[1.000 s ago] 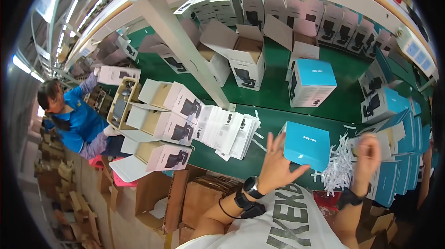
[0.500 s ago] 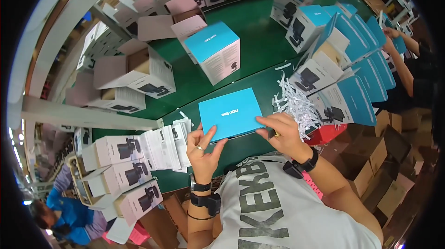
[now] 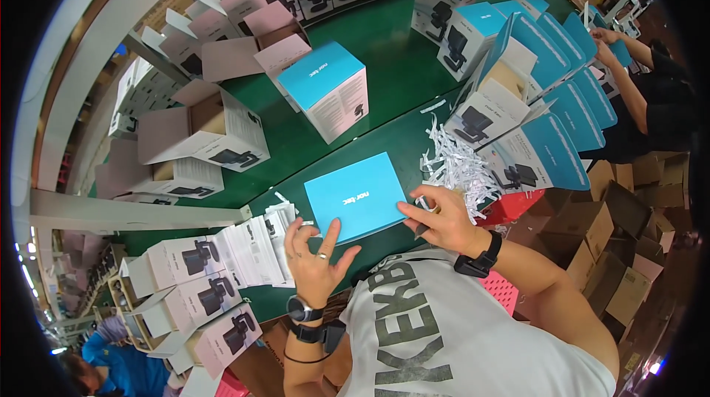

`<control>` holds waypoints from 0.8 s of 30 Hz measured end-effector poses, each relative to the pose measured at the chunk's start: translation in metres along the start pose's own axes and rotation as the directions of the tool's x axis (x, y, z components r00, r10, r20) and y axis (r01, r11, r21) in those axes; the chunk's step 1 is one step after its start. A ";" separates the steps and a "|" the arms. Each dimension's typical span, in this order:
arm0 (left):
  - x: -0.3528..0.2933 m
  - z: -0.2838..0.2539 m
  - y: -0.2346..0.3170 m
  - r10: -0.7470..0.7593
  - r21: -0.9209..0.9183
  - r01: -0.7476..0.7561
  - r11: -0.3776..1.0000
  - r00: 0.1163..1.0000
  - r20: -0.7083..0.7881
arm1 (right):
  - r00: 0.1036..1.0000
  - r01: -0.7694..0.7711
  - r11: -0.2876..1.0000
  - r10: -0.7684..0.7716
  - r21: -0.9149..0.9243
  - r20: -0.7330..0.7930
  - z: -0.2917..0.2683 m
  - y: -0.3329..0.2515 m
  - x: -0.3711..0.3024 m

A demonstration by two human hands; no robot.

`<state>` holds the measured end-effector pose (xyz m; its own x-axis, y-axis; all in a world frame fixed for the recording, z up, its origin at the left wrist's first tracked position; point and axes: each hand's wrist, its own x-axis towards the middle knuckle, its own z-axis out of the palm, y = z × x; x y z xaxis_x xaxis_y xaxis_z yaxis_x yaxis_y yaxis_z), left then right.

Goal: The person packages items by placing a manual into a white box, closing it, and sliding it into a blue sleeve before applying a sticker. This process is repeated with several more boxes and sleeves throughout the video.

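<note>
A closed carton with a plain blue top point(image 3: 355, 194) stands on the green table right in front of me. My left hand point(image 3: 314, 262) is open at its near left corner, fingers spread, one fingertip at the edge of the top. At the near right corner is my right hand point(image 3: 446, 223), a fingertip on the carton's edge and the other fingers curled. Something small, dark and yellowish shows among those curled fingers; its kind is too small to tell. White shredded paper point(image 3: 458, 168) lies in a heap just beyond my right hand.
A stack of white printed leaflets point(image 3: 255, 253) lies left of my left hand, beside several printed cartons point(image 3: 196, 256). Another blue-topped carton point(image 3: 325, 75) stands farther back. Open blue-flapped cartons point(image 3: 532, 134) crowd the right, near a co-worker's hands point(image 3: 606, 38). Brown boxes point(image 3: 592, 219) fill the right floor.
My left hand has loosened from the carton, its fingers spreading and shifting slightly left. My right hand remains at the carton's right corner. The whole view has shifted a little.
</note>
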<state>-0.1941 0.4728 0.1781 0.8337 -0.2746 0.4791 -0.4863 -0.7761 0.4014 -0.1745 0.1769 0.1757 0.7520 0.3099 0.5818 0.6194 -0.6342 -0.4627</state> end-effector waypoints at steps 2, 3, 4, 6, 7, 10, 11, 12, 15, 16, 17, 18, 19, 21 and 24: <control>0.038 -0.019 0.016 0.062 0.078 -0.072 0.994 0.990 0.128 | 1.000 0.016 0.997 -0.018 0.071 0.019 0.005 -0.002 0.006; 0.049 -0.021 0.020 0.080 0.117 -0.104 0.988 0.978 0.194 | 0.999 0.025 0.993 -0.029 0.113 0.033 0.005 -0.002 0.006; 0.052 -0.015 0.023 0.066 0.121 -0.090 0.988 0.979 0.193 | 0.998 0.029 0.992 -0.035 0.123 0.044 0.007 -0.003 0.003; 0.058 0.011 0.033 0.076 0.135 -0.113 0.984 0.965 0.253 | 0.998 0.001 0.991 -0.010 0.130 0.067 0.015 0.000 -0.008; 0.058 0.021 0.034 0.087 0.138 -0.130 0.982 0.955 0.283 | 0.997 -0.015 0.992 0.005 0.129 0.075 0.019 0.004 -0.013; 0.046 0.030 0.031 0.035 0.178 -0.091 0.980 0.954 0.297 | 0.999 0.040 0.990 -0.041 0.135 0.009 0.035 0.009 -0.017; 0.049 0.032 0.027 0.008 0.211 -0.071 0.975 0.958 0.287 | 0.996 0.088 0.987 -0.084 0.138 -0.032 0.040 0.015 -0.009; 0.053 0.032 0.026 0.025 0.219 -0.088 0.972 0.962 0.273 | 0.994 0.102 0.987 -0.096 0.127 -0.053 0.038 0.019 -0.002; 0.045 0.030 0.032 0.031 0.239 -0.100 0.966 0.960 0.279 | 0.995 0.096 0.987 -0.095 0.127 -0.010 0.029 0.012 -0.007; 0.043 0.031 0.034 0.046 0.236 -0.114 0.965 0.960 0.276 | 0.995 0.096 0.989 -0.094 0.116 -0.020 0.027 0.013 -0.007; 0.041 0.031 0.032 0.048 0.243 -0.121 0.962 0.958 0.284 | 0.992 0.125 0.982 -0.125 0.138 -0.012 0.027 0.016 -0.004; 0.043 0.030 0.030 0.048 0.252 -0.125 0.960 0.956 0.291 | 0.988 0.156 0.974 -0.157 0.162 -0.002 0.027 0.020 0.001; 0.046 0.028 0.028 0.046 0.260 -0.127 0.957 0.954 0.298 | 0.982 0.185 0.965 -0.190 0.187 0.009 0.025 0.024 0.003; 0.061 0.013 0.023 0.080 0.208 -0.156 0.966 0.940 0.333 | 0.986 0.153 0.965 -0.164 0.215 0.037 0.017 0.031 0.002; 0.078 -0.005 0.018 0.124 0.113 -0.184 0.976 0.907 0.403 | 0.987 0.086 0.952 -0.122 0.293 0.108 0.017 0.033 0.000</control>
<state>-0.1391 0.4404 0.2268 0.8010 -0.5740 0.1700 -0.5986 -0.7714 0.2159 -0.1505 0.1683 0.1491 0.6906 0.4596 0.5585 0.7205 -0.3696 -0.5868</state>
